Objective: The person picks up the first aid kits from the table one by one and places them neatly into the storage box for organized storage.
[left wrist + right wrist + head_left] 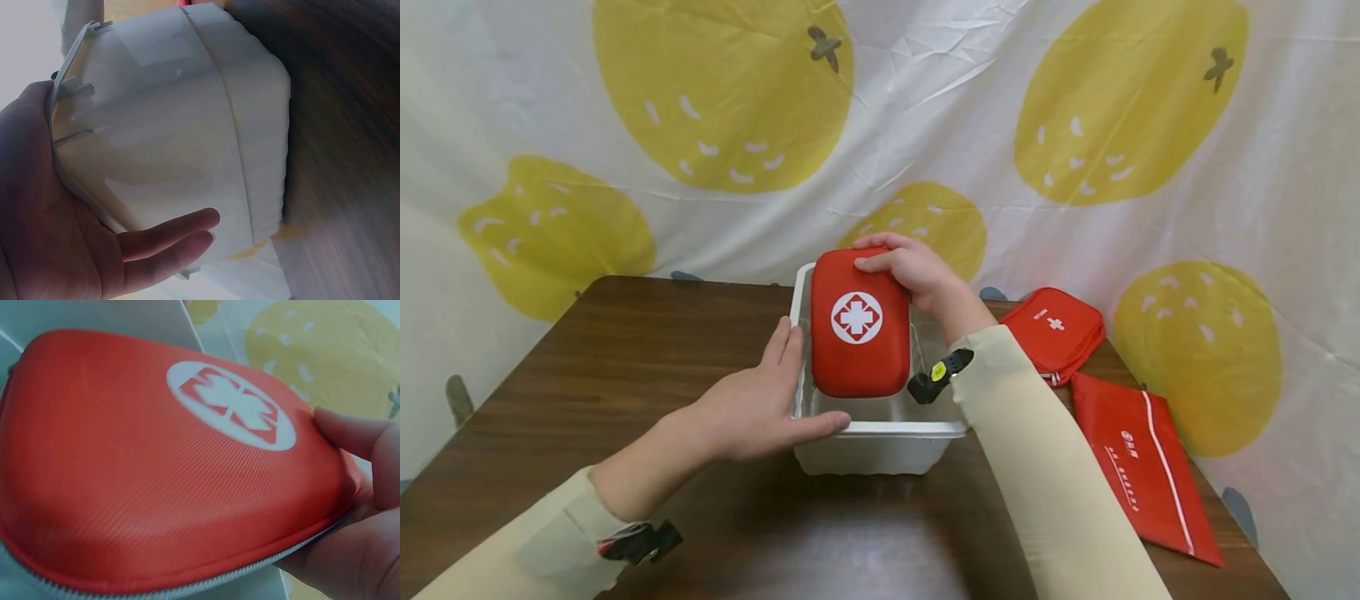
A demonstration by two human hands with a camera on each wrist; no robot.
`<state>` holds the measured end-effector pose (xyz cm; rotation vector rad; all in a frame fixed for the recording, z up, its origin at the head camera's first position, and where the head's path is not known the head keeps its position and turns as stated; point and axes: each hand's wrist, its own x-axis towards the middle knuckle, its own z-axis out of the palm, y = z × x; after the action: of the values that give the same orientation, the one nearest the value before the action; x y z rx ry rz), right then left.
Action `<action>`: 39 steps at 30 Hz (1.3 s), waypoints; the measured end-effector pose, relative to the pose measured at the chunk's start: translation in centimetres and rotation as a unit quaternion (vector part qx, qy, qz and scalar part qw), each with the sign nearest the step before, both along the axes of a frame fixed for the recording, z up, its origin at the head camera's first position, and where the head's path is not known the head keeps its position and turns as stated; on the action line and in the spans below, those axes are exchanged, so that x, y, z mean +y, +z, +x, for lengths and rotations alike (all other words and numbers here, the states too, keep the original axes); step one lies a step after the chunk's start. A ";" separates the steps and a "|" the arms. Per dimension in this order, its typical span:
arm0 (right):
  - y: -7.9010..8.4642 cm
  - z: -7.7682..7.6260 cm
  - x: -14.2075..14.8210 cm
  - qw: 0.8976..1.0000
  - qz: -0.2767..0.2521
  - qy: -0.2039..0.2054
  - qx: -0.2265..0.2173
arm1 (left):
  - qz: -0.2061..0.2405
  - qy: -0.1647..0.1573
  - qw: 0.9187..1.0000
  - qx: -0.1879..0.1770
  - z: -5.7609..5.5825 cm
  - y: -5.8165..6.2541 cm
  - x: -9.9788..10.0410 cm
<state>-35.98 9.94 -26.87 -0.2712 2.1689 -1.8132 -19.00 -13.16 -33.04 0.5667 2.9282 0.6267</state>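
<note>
A red hard-shell first-aid case [859, 367] with a white cross emblem stands tilted up in the mouth of a white plastic bin [872, 450]. My right hand [913, 265] grips its top right corner, the thumb on the front face. In the right wrist view, a zipper runs along the edge of the case. My left hand [748, 404] rests against the bin's near left corner, thumb lying along the front rim. Its visible fingers [169, 234] stretch fairly straight beside the outer wall in the left wrist view. The bin's floor is partly hidden by the case.
To the right on the brown wooden table [587, 358] lies a soft red pouch [1060, 329] with a white cross. Nearer, a flat red zip bag [1138, 467] lies by the table's right edge. A lemon-patterned curtain [925, 108] hangs behind.
</note>
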 end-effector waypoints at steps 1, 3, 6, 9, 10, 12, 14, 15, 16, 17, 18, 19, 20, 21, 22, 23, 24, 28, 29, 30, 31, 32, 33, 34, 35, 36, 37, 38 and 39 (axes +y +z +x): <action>-0.1 0.0 0.0 1.000 0.007 0.002 -0.003 | -0.001 0.002 1.000 -0.002 0.0 0.1 0.0; -0.3 0.0 -0.1 1.000 0.023 0.010 -0.003 | -0.002 0.002 1.000 -0.003 0.0 0.1 0.0; -0.6 -0.1 -0.2 0.999 0.046 0.024 -0.001 | -0.002 0.000 1.000 -0.001 0.0 0.2 -0.1; -0.9 -0.1 -0.2 0.997 0.066 0.038 -0.004 | -0.003 0.001 1.000 -0.001 0.0 0.2 -0.1; -1.0 0.0 -0.2 0.997 0.071 0.042 -0.007 | -0.002 0.001 1.000 0.000 0.0 0.2 -0.1; -1.2 0.1 -0.3 0.996 0.077 0.051 -0.018 | -0.002 0.003 1.000 0.000 0.0 0.2 -0.1; -1.4 0.0 -0.3 0.995 0.081 0.057 -0.028 | -0.001 0.003 1.000 0.002 0.0 0.1 -0.1; -1.4 0.0 -0.3 0.994 0.082 0.059 -0.033 | 0.000 0.002 1.000 0.003 0.0 0.1 -0.1; -1.5 0.0 -0.3 0.994 0.084 0.060 -0.036 | 0.001 0.002 1.000 0.005 0.0 0.1 -0.1; -1.5 0.1 -0.3 0.993 0.094 0.062 -0.035 | 0.001 0.001 1.000 0.006 0.0 0.1 -0.1; -1.5 0.1 -0.3 0.992 0.107 0.063 -0.033 | 0.001 0.001 1.000 0.007 0.0 0.1 -0.1; -1.5 0.2 -0.3 0.990 0.123 0.064 -0.033 | 0.001 0.001 1.000 0.007 0.0 0.1 -0.1; -1.5 0.3 -0.3 0.987 0.144 0.066 -0.032 | 0.001 0.001 1.000 0.007 0.0 0.1 0.0; -1.4 0.4 -0.3 0.983 0.165 0.070 -0.032 | 0.001 0.001 1.000 0.005 0.0 0.1 0.0; -1.4 0.4 -0.2 0.979 0.188 0.073 -0.030 | 0.001 0.001 1.000 0.004 0.0 0.1 0.0; -1.4 0.5 -0.2 0.974 0.210 0.076 -0.029 | 0.000 0.001 1.000 0.002 0.0 0.2 0.0; -1.4 0.6 -0.2 0.971 0.225 0.079 -0.031 | 0.000 0.001 1.000 0.001 0.0 0.2 0.0; -1.5 0.5 -0.3 0.955 0.279 0.099 -0.014 | -0.002 0.001 1.000 -0.001 -0.1 0.2 0.0; -1.5 0.5 -0.3 0.950 0.294 0.106 -0.006 | -0.003 0.002 1.000 -0.001 -0.1 0.2 0.0; -1.5 0.5 -0.3 0.945 0.306 0.113 0.001 | -0.003 0.002 1.000 0.000 -0.1 0.2 0.0; -1.4 0.6 -0.4 0.940 0.319 0.119 0.007 | -0.003 0.003 1.000 -0.001 -0.1 0.2 0.0; -1.4 0.6 -0.4 0.936 0.329 0.124 0.013 | -0.002 0.004 1.000 -0.002 -0.1 0.2 0.0; -1.4 0.7 -0.4 0.933 0.336 0.128 0.015 | -0.002 0.004 1.000 -0.003 -0.1 0.2 0.0; -1.4 0.7 -0.4 0.930 0.342 0.130 0.016 | -0.001 0.005 1.000 -0.003 -0.1 0.2 0.0; -1.4 0.7 -0.3 0.929 0.345 0.132 0.014 | -0.001 0.005 1.000 -0.003 -0.1 0.2 0.0; -1.4 0.8 -0.3 0.928 0.347 0.135 0.011 | 0.000 0.005 1.000 -0.002 0.0 0.2 0.1; -1.4 0.8 -0.3 0.926 0.350 0.138 0.008 | 0.000 0.005 1.000 -0.002 0.0 0.2 0.1; -1.4 0.8 -0.3 0.923 0.356 0.144 0.007 | 0.000 0.005 1.000 -0.001 0.0 0.3 0.1; -1.5 0.8 -0.3 0.919 0.365 0.151 0.009 | 0.000 0.004 1.000 0.000 0.0 0.3 0.1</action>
<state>-35.18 9.62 -28.33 -0.4112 2.4664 -0.7605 -19.04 -13.10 -32.78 0.5537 2.9320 0.6278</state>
